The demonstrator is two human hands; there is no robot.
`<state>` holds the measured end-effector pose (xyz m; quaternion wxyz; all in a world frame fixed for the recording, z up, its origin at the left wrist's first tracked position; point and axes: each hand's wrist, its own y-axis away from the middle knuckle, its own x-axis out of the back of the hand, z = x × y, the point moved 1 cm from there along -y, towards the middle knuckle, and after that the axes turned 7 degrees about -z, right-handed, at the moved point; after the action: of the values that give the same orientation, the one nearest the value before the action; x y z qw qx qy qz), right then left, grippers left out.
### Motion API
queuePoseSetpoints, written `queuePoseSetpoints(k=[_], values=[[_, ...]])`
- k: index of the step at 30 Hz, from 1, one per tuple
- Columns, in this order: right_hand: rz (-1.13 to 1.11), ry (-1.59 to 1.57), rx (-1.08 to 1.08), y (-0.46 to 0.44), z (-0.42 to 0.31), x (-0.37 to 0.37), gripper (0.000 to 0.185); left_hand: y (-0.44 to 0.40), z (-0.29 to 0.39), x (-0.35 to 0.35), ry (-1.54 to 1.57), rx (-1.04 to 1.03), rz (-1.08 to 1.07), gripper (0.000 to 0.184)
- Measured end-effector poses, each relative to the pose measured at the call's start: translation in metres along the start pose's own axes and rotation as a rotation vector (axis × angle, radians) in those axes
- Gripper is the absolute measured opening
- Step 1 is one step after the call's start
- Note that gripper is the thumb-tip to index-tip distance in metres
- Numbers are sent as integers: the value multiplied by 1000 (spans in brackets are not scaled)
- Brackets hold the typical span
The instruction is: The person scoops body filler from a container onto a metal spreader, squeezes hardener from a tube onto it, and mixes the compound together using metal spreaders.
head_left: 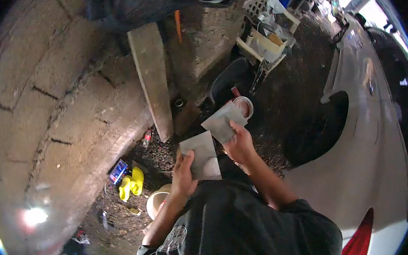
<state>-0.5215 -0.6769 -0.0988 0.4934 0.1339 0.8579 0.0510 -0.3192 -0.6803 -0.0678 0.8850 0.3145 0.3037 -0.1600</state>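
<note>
Dark shirt [237, 226] sits below hands [184, 174] [239, 144] holding grey sheets [198, 150] [222, 122] (apparently thin).

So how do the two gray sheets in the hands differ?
The left sheet in the left hand has a pale patch low down; the right sheet in the right hand looks plainer. The right sheet partly hides a round tub; the left sheet doesn't. Both look flat and straight-edged.

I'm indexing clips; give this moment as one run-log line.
left hand: grips flat grey piece; right hand: grips second grey piece; nearby: round tub; right side: car
</note>
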Motion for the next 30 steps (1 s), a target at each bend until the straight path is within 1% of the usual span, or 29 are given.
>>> queuePoseSetpoints(k=[2, 5, 6, 9, 10, 11, 12, 14, 15, 16, 17, 19, 20, 21, 22, 23, 25, 28, 30], values=[[66, -159, -10, -9, -3, 5, 45, -9, -3, -7, -112, 97, -26, 38], [112, -213, -171, -10, -21, -11, 47, -31, -10, -22, -159, 206, -105, 46], [75, -249, -284, -12, -25, -7, 49, -39, -11, -30, -171, 220, -97, 46], [45, -185, -332, -28, -18, 29, 52, -76, -25, -45, -119, 226, -94, 44], [179, -129, -456, -35, -15, 44, 59, -85, -26, -50, -176, 248, -54, 44], [-97, -321, -342, -45, -9, 69, 61, -94, -26, -56, -230, 265, -12, 43], [-376, -502, -215, -54, -19, 74, 63, -105, -27, -62, -284, 279, 29, 43], [88, -324, -215, -63, -36, 96, 71, -130, -30, -66, -270, 219, 136, 38], [130, -215, -182, -73, -51, 113, 71, -140, -33, -62, -262, 187, 192, 36], [171, -104, -153, -78, -70, 138, 72, -156, -45, -22, -230, 184, 204, 35], [211, 9, -128, -84, -91, 167, 72, -165, -46, -17, -209, 172, 217, 35], [245, 131, -100, -119, -105, 270, 67, -189, -48, -16, -165, 149, 247, 36], [284, 301, 21, -136, -108, 332, 53, -200, -49, -22, -170, 153, 291, 36], [367, 437, 46, -159, -117, 366, 44, -208, -50, -29, -176, 158, 338, 36], [458, 573, 60, -182, -127, 399, 36, -215, -51, -32, -186, 167, 386, 36], [593, 679, -18, -209, -145, 424, 32, -222, -52, -27, -222, 161, 372, 37], [648, 1135, -102, -253, -155, 495, 32, -235, -62, -18, -273, 141, 344, 38], [585, 1568, -290, -308, -155, 545, 29, -247, -65, -31, -218, 198, 417, 40], [437, 1669, -479, -341, -144, 566, 29, -252, -67, -42, -284, 290, 597, 41]])
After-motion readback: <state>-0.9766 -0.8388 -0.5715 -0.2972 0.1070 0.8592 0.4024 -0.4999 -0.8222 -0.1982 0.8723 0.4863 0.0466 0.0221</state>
